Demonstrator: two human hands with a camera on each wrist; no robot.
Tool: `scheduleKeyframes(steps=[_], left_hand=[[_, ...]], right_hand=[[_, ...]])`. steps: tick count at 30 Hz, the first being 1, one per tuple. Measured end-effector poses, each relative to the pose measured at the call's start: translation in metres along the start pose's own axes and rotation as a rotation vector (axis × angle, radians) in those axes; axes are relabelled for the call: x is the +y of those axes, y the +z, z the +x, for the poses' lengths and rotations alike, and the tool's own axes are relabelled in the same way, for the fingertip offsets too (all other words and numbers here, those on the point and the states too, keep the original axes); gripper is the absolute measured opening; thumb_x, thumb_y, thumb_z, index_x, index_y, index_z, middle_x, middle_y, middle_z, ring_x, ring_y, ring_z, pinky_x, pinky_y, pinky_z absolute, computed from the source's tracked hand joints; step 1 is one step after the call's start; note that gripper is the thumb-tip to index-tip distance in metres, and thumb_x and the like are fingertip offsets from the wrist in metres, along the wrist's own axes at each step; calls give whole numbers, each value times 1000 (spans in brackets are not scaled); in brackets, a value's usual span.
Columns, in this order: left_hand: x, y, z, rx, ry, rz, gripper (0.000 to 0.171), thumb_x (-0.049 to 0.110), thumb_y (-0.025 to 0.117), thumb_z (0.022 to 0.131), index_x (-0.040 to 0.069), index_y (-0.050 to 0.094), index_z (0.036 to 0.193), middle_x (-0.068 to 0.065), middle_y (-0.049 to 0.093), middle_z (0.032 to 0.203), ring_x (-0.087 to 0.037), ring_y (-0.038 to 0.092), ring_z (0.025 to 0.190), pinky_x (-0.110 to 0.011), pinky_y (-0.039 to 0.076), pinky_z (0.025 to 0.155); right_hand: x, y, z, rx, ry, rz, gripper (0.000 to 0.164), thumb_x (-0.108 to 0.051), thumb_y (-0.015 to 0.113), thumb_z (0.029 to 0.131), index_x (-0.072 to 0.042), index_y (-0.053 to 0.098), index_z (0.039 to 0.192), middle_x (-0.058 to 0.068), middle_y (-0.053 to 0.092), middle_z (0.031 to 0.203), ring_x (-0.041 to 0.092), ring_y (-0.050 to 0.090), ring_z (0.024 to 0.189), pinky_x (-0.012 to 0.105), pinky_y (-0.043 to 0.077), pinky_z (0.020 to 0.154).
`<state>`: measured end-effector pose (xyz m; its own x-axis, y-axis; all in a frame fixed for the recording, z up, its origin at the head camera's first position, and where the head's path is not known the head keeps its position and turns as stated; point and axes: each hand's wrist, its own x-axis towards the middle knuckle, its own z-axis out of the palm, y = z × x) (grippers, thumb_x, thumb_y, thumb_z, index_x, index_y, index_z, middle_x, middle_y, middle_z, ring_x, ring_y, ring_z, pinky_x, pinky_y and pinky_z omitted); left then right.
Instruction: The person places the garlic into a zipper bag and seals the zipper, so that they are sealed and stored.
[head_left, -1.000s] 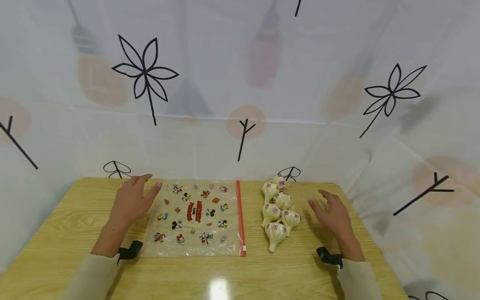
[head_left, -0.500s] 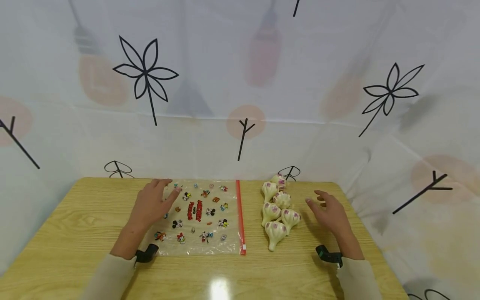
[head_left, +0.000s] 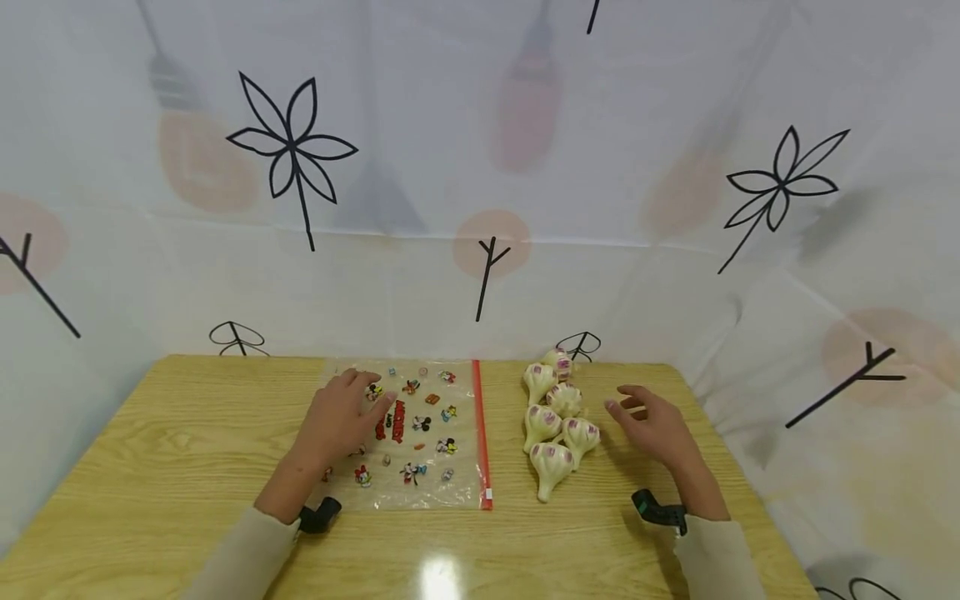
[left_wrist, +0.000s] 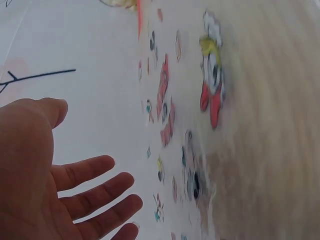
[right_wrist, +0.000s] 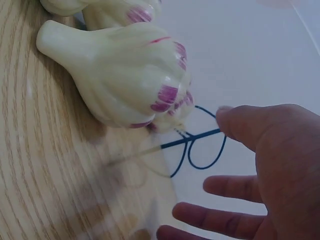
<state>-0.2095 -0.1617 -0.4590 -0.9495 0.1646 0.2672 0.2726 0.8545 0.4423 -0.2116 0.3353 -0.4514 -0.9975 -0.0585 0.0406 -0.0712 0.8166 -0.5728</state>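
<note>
A clear zip bag (head_left: 450, 467) with cartoon prints and a red zip edge lies flat on the table. Over its left half hovers my left hand (head_left: 339, 425), fingers relaxed and apart, holding nothing; it hides part of the prints. In the left wrist view that hand (left_wrist: 75, 180) has its fingers spread above the bag (left_wrist: 210, 75). Several garlic bulbs (head_left: 551, 467), white with purple patches, lie in a cluster right of the bag. My right hand (head_left: 654, 429) is beside them on the right, fingers loosely bent. The right wrist view shows a bulb (right_wrist: 120, 75) close to the thumb.
The wooden table (head_left: 150, 467) ends at the back against a white cloth (head_left: 390, 283) printed with plant drawings, which also hangs along both sides. A camera (head_left: 321, 515) is strapped to the left wrist, another camera (head_left: 656, 508) to the right.
My left hand has moved right, from the bag's left edge to over its printed left half. My right hand has shifted slightly left toward the garlic bulbs. Bag and bulbs stay in place.
</note>
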Motion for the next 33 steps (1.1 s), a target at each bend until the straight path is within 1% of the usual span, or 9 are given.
scheduleKeyframes(steps=[3, 6, 12, 15, 19, 22, 28, 29, 33], left_hand=[[6, 4, 1, -17, 16, 17, 54, 43, 62, 106, 0, 64, 140, -24, 63, 139, -46, 59, 129, -68, 47, 104], [12, 8, 1, -19, 42, 26, 53, 42, 63, 106, 1, 65, 139, -22, 64, 137, -43, 60, 128, -66, 49, 102], [25, 19, -1, -1, 111, 12, 48, 39, 66, 105, 1, 68, 134, -20, 66, 130, -41, 63, 121, -61, 53, 97], [31, 26, 0, -23, 134, 6, 48, 39, 67, 105, 1, 67, 134, -19, 66, 128, -40, 63, 118, -58, 54, 96], [43, 32, 2, -65, 135, -3, 51, 41, 66, 105, 2, 65, 137, -18, 63, 132, -40, 61, 122, -57, 51, 102], [54, 35, 4, -84, 139, -6, 51, 43, 65, 105, 4, 65, 137, -17, 62, 135, -39, 59, 126, -57, 49, 106], [73, 44, 9, -71, 172, -24, 51, 44, 66, 104, 4, 66, 136, -16, 63, 130, -40, 60, 124, -57, 52, 100], [77, 46, 10, -69, 172, -27, 52, 44, 67, 104, 4, 65, 137, -16, 63, 130, -39, 60, 123, -57, 53, 99], [90, 53, 12, -82, 154, -54, 53, 45, 66, 104, 4, 65, 138, -15, 62, 130, -38, 59, 124, -55, 53, 100]], right_hand=[[-2, 0, -1, -13, -6, 6, 68, -49, 57, 108, 0, 49, 155, 29, 64, 137, 48, 67, 119, 59, 59, 91], [-2, -1, -2, -11, -15, 14, 67, -49, 57, 108, 0, 50, 153, 27, 65, 135, 47, 68, 118, 58, 59, 90], [-4, -3, -2, 5, -96, 32, 54, -37, 59, 109, 3, 59, 144, 27, 66, 132, 46, 70, 113, 55, 61, 86], [-4, -3, -2, -3, -124, 45, 50, -33, 60, 109, 4, 60, 142, 26, 66, 132, 45, 70, 112, 55, 61, 86], [-5, -2, -3, -5, -134, 58, 47, -31, 60, 109, 3, 62, 141, 24, 68, 130, 44, 70, 111, 55, 61, 87], [-7, -1, -4, 2, -140, 67, 45, -30, 61, 109, 2, 63, 140, 23, 69, 130, 43, 71, 111, 56, 60, 88], [-14, 0, -4, 19, -161, 68, 42, -29, 62, 109, 2, 65, 137, 22, 70, 127, 41, 72, 108, 56, 60, 88], [-15, 0, -4, 19, -164, 70, 42, -29, 62, 109, 2, 65, 137, 21, 70, 126, 41, 72, 108, 56, 60, 88], [-20, 1, -4, 10, -182, 82, 41, -29, 63, 108, 2, 66, 135, 20, 71, 124, 40, 72, 106, 54, 61, 86]])
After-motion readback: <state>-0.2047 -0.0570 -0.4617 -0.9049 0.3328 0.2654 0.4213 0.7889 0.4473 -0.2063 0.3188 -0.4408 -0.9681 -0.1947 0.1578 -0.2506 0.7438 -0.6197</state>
